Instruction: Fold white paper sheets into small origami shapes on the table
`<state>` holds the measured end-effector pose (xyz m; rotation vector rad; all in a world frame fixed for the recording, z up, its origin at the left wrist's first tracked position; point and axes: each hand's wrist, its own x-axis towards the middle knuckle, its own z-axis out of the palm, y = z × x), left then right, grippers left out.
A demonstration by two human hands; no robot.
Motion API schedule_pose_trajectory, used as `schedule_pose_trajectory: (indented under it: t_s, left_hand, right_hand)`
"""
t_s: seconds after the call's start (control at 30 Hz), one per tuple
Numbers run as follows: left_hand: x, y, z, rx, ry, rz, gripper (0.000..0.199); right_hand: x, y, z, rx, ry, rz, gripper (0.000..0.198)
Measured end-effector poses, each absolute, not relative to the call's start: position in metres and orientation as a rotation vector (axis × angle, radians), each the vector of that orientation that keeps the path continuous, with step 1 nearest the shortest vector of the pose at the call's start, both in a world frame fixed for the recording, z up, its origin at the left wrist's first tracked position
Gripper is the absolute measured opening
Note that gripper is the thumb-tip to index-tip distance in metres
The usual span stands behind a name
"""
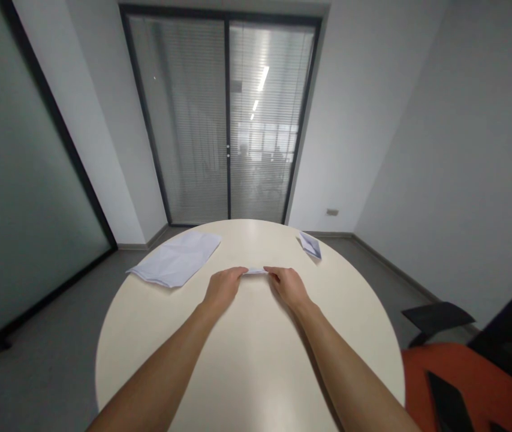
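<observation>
Left grip [224,288] and right grip [291,288] hide ends of the folded paper [255,271]; orange chair [474,381] cut off

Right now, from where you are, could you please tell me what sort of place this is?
Probably a small office meeting room: there is a round table, a chair with an orange seat, and blinds across framed glass.

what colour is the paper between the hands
White; the paper shows best in the head view.
</observation>
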<state>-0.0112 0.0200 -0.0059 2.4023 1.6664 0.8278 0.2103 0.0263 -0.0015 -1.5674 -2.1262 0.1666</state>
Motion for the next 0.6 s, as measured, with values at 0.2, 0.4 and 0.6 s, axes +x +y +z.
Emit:
schedule_pose_trajectory:
  t_s: [0.2,0.4,0.6]
  left_hand:
    - [-0.012,0.018,-0.003,2.372,1.758,0.779,0.029]
    - [-0.013,0.016,-0.001,2.387,1.667,0.878,0.027]
    - [-0.008,0.016,-0.005,2.271,1.572,1.036,0.026]
  right_hand:
    - [0.212,0.023,0.001,-1.627,-2.139,0.180,0.040]
    - [0.206,0.017,0.007,-1.419,-2.244,0.202,0.031]
    - [0.202,0.020,0.003,-1.475,-2.150,0.240,0.033]
